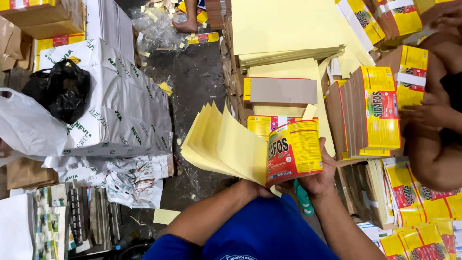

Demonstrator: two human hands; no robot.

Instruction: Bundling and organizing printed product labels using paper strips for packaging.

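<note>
Both hands [317,180] pinch label stack [250,144] at its 5 o'clock corner; sheets fan toward 10, long axis 10–4; littered floor [197,82], box stacks [370,110] at 2

A curled yellow and red label sheet [294,151] sat at the head of a fanned stack of pale yellow sheets [221,142], held at the picture's centre. Flat yellow and red cartons [380,113] stood on edge to the right, with more glossy labels [418,197] heaped at the lower right. White printed sacks [115,106] lay at left, beside a black bag [60,89].
</note>
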